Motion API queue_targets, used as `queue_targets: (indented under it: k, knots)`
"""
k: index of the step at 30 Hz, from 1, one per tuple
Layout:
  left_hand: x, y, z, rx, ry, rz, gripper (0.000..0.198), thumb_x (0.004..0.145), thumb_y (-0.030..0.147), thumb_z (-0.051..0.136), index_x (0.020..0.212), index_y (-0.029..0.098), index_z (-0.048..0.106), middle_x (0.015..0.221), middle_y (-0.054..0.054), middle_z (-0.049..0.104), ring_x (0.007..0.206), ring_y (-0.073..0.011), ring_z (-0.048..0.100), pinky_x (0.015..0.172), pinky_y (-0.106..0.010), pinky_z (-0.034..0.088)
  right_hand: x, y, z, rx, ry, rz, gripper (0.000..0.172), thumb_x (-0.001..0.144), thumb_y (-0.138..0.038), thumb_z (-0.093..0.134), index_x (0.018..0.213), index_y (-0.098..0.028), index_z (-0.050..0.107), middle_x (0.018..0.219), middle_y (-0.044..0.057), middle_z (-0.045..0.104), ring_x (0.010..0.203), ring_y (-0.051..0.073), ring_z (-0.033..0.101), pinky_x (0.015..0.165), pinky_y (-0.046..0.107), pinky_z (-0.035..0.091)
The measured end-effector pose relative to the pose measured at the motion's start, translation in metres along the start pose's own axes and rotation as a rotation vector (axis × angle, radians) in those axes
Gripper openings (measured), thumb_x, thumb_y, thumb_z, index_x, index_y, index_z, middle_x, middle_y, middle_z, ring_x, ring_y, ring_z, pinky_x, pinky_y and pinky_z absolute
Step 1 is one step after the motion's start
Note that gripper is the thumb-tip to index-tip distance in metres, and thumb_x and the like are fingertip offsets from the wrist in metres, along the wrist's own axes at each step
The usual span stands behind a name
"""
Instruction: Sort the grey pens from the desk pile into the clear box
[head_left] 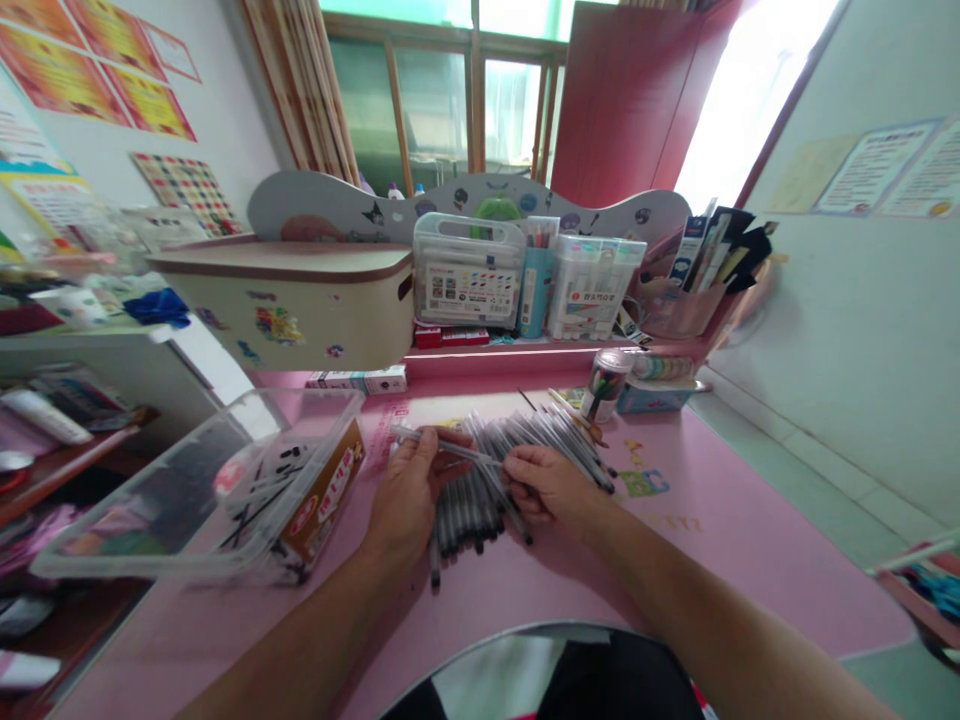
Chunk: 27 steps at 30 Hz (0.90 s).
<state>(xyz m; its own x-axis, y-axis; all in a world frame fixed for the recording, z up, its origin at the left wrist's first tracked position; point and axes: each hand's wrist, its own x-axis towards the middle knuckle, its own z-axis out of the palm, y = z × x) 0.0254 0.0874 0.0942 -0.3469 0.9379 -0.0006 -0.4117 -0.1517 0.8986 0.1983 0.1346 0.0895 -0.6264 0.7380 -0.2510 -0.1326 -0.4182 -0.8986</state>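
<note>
A clear pen barrel [459,449] is stretched between my two hands above a pile of pens. My left hand [409,490] is closed around its left part, thumb on top. At the right end my right hand [540,482] pinches the same pen; its fingertips hide the tip. Beneath and behind lie many translucent grey pens [465,520] with black ends, set side by side towards me. More pens [559,435] fan out behind my right hand. One pen slants out below the right fingers.
To the left stands a clear plastic bin [202,565] with black pieces and a brown box [326,500] in it. A jar of pens [606,385] is at the back right. Along the shelf are a lidded storage box [300,310], marker cases [469,285] and a pen holder [679,305].
</note>
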Motion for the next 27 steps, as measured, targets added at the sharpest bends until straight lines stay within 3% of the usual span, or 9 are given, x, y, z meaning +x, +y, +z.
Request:
queue_targets:
  k: [4, 9, 11, 13, 15, 17, 20, 23, 27]
  knots:
    - [0.009, 0.008, -0.001, -0.270, 0.051, -0.146, 0.023, 0.094, 0.031, 0.050, 0.084, 0.016, 0.064, 0.081, -0.008, 0.073, 0.079, -0.0194, 0.072, 0.069, -0.031, 0.057, 0.000, -0.002, -0.004, 0.062, 0.014, -0.111, 0.023, 0.063, -0.029, 0.066, 0.060, -0.020, 0.045, 0.044, -0.011, 0.034, 0.034, 0.004, 0.027, 0.032, 0.017, 0.014]
    - [0.021, 0.009, -0.006, -0.449, 0.178, -0.236, 0.032, 0.100, 0.026, 0.037, 0.084, 0.016, 0.062, 0.084, -0.010, 0.073, 0.082, -0.0213, 0.073, 0.076, -0.040, 0.059, 0.003, -0.008, -0.009, 0.238, 0.318, -0.374, 0.023, 0.062, -0.028, 0.057, 0.054, -0.022, 0.036, 0.045, -0.010, 0.029, 0.034, 0.005, 0.024, 0.033, 0.019, 0.015]
    - [0.022, 0.008, -0.007, -0.478, 0.224, -0.249, 0.032, 0.100, 0.026, 0.037, 0.082, 0.015, 0.062, 0.082, -0.009, 0.070, 0.084, -0.0219, 0.072, 0.078, -0.041, 0.059, 0.004, -0.009, -0.008, 0.255, 0.427, -0.420, 0.022, 0.064, -0.027, 0.058, 0.057, -0.022, 0.037, 0.046, -0.010, 0.029, 0.035, 0.005, 0.024, 0.033, 0.018, 0.014]
    - [0.020, 0.006, -0.006, -0.476, 0.234, -0.253, 0.031, 0.099, 0.023, 0.037, 0.081, 0.015, 0.061, 0.073, -0.006, 0.065, 0.074, -0.0180, 0.070, 0.075, -0.038, 0.059, 0.005, -0.009, -0.006, 0.244, 0.473, -0.423, 0.023, 0.066, -0.027, 0.060, 0.059, -0.022, 0.039, 0.046, -0.010, 0.030, 0.036, 0.005, 0.024, 0.034, 0.019, 0.014]
    - [0.013, 0.004, -0.002, -0.435, 0.181, -0.262, 0.024, 0.097, 0.019, 0.043, 0.083, 0.013, 0.062, 0.067, -0.002, 0.059, 0.056, -0.0106, 0.060, 0.064, -0.029, 0.058, 0.006, -0.005, -0.003, 0.197, 0.460, -0.412, 0.024, 0.069, -0.029, 0.062, 0.060, -0.021, 0.041, 0.046, -0.010, 0.031, 0.037, 0.006, 0.023, 0.035, 0.020, 0.014]
    - [0.004, 0.002, 0.003, -0.354, 0.053, -0.292, 0.007, 0.089, 0.014, 0.056, 0.090, 0.013, 0.064, 0.068, 0.000, 0.057, 0.049, -0.0061, 0.050, 0.052, -0.020, 0.051, 0.005, 0.001, 0.000, 0.099, 0.416, -0.390, 0.025, 0.073, -0.032, 0.064, 0.061, -0.021, 0.046, 0.046, -0.010, 0.031, 0.038, 0.006, 0.022, 0.036, 0.021, 0.013]
    - [-0.009, -0.002, 0.011, -0.247, -0.111, -0.349, 0.024, 0.076, 0.015, 0.075, 0.098, 0.014, 0.065, 0.075, 0.001, 0.058, 0.053, -0.0055, 0.049, 0.045, -0.015, 0.043, 0.002, 0.008, 0.005, -0.144, 0.321, -0.374, 0.025, 0.079, -0.037, 0.065, 0.064, -0.019, 0.053, 0.048, -0.008, 0.033, 0.042, 0.007, 0.025, 0.040, 0.023, 0.016]
    - [-0.012, -0.005, 0.013, -0.220, -0.064, -0.355, 0.017, 0.078, 0.027, 0.074, 0.083, 0.014, 0.064, 0.074, 0.000, 0.060, 0.053, -0.0064, 0.050, 0.044, -0.016, 0.043, -0.003, 0.012, 0.010, -0.366, 0.173, -0.387, 0.029, 0.082, -0.040, 0.064, 0.065, -0.018, 0.057, 0.052, -0.006, 0.038, 0.048, 0.009, 0.032, 0.045, 0.024, 0.023]
    - [-0.005, -0.004, 0.008, -0.249, 0.041, -0.389, 0.029, 0.088, 0.026, 0.061, 0.062, 0.016, 0.054, 0.079, -0.005, 0.067, 0.071, -0.0139, 0.065, 0.064, -0.026, 0.057, -0.004, 0.013, 0.011, -0.295, 0.117, -0.373, 0.021, 0.088, -0.038, 0.050, 0.087, -0.020, 0.059, 0.051, -0.008, 0.034, 0.046, 0.011, 0.028, 0.045, 0.024, 0.022]
